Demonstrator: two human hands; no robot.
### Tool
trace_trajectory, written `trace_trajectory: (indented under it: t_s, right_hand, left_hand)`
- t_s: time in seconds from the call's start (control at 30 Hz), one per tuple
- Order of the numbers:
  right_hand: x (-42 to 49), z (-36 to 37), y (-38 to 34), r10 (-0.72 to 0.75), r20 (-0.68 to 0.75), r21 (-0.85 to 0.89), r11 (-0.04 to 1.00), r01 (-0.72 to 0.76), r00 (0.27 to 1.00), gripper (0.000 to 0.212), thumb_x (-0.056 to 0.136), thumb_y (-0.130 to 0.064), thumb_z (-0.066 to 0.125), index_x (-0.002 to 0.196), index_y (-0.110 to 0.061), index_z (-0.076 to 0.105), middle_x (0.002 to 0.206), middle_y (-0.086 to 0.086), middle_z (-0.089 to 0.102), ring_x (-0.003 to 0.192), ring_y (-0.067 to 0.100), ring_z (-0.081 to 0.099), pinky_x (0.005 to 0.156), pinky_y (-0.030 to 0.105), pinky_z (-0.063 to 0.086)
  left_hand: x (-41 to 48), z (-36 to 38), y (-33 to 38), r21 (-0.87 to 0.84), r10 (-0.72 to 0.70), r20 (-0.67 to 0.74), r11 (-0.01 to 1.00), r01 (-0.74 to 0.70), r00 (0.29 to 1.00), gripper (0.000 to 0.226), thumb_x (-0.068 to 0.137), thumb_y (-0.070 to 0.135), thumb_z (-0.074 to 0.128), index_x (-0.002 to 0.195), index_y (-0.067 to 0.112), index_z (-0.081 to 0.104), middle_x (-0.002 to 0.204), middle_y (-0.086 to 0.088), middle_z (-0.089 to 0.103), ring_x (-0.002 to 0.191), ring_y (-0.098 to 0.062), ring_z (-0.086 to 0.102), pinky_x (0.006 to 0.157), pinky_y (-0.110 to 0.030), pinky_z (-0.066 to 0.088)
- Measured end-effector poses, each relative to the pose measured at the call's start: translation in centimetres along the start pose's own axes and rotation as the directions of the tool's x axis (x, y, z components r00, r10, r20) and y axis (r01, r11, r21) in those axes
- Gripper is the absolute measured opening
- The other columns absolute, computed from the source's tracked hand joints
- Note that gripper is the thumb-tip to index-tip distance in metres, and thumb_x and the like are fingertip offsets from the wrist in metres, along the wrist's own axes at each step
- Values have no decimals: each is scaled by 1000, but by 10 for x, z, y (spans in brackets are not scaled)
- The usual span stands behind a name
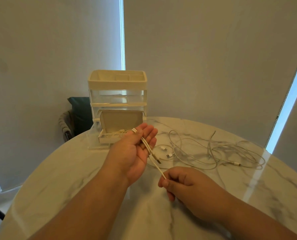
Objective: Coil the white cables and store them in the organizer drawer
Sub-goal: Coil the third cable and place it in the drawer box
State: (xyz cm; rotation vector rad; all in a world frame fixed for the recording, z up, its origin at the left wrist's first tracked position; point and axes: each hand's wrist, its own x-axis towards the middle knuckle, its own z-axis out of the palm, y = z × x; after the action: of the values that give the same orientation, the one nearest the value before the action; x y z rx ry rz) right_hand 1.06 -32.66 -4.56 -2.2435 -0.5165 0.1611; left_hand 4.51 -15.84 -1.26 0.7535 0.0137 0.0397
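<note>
The fingers [163, 183] of the right hand [185, 184] are pressed together in a pinch on a white cable [157, 168], low over the counter [75, 170]. From there the cable runs taut up and away to the left hand [135, 151], which is turned palm up with its fingers [149, 134] straight and close side by side. Two strands of the cable lie along that palm, looped over a finger near its tip, and a plug [157, 159] hangs off the heel of the hand. Just right of the hands, more loose cables [213, 151] sprawl in a tangle across the marble top, two small plugs near the left hand. Behind the left hand stands the organizer [117, 94], its bottom drawer [92, 145] pulled out. In it sits a box [106, 140] with the lid up, holding a pale bundle of cable. A chair [80, 115] stands behind the counter.
</note>
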Motion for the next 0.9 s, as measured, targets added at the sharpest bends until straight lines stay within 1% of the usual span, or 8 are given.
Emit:
trace_trajectory:
  t_s: [0.07, 0.27, 0.43, 0.53, 0.67, 0.73, 0.8, 0.9]
  right_hand:
    - [0, -1, -2, 20, 17, 5, 1000, -20, 1000, 17, 100, -32, 54, 94, -28, 69, 73, -13, 68, 57, -6, 53, 58, 8, 36]
    - [1, -2, 2, 97, -39, -4, 995, -97, 995, 20, 98, -36, 56, 87, -33, 72, 60, -13, 64, 50, -3, 50, 53, 11, 37]
    - [-3, -4, -1, 91, -62, -46, 995, -94, 994, 19, 96, -37, 58, 84, -37, 73, 63, -35, 58, 63, -14, 53, 58, 8, 35]
    - [-3, -5, 1, 137, -34, 92, 987, -133, 990, 20, 96, -37, 58, 86, -34, 76, 52, -20, 54, 48, -3, 47, 55, 13, 33]
    - [-4, -3, 3, 179, 65, 242, 952, -189, 982, 21, 97, -33, 58, 89, -31, 77, 54, -8, 51, 47, 8, 39, 49, 22, 32]
    - [-6, -2, 3, 169, 63, 247, 952, -180, 984, 20, 97, -34, 58, 90, -32, 77, 55, -6, 50, 47, 10, 37, 49, 23, 31]
    - [-7, -4, 1, 142, 27, 241, 960, -145, 989, 19, 95, -37, 59, 89, -33, 77, 56, -6, 48, 48, 9, 36, 51, 22, 30]
    - [-9, -14, -2, 120, -29, 328, 939, -104, 992, 18, 94, -33, 62, 87, -29, 77, 54, -8, 42, 48, 9, 33, 50, 23, 27]
  left_hand:
    - [2, -1, 0, -8, -1, -19, 1000, 1, 1000, 23, 103, 7, 41, 116, 2, 60, 107, -14, 73, 101, -23, 71, 88, -33, 54]
    - [11, -8, -6, 67, 41, -128, 997, -32, 991, 21, 103, 5, 40, 115, 2, 57, 121, -17, 63, 114, -28, 62, 99, -37, 50]
    - [24, -21, 0, 76, 80, -260, 995, -62, 962, 17, 103, 5, 42, 112, 5, 56, 127, -18, 61, 115, -28, 61, 99, -37, 49]
    - [26, -21, -3, 124, 118, -261, 988, -88, 958, 17, 103, 5, 43, 108, 7, 59, 123, -16, 63, 106, -25, 63, 98, -36, 50]
    - [23, -20, -6, 213, 180, -211, 968, -135, 961, 19, 101, 5, 47, 102, 13, 64, 110, -8, 70, 105, -19, 67, 99, -33, 51]
    - [20, -22, -9, 433, 297, -110, 873, -224, 948, 19, 99, 10, 53, 103, 20, 69, 105, 0, 73, 104, -12, 69, 94, -28, 52]
    - [17, -26, -12, 694, 425, 68, 629, -349, 902, 21, 98, 17, 56, 110, 28, 70, 105, 10, 73, 103, -1, 67, 91, -22, 52]
    - [12, -27, -15, 825, 479, 301, 303, -477, 825, 25, 100, 22, 52, 118, 31, 68, 108, 21, 69, 105, 13, 60, 90, -9, 47]
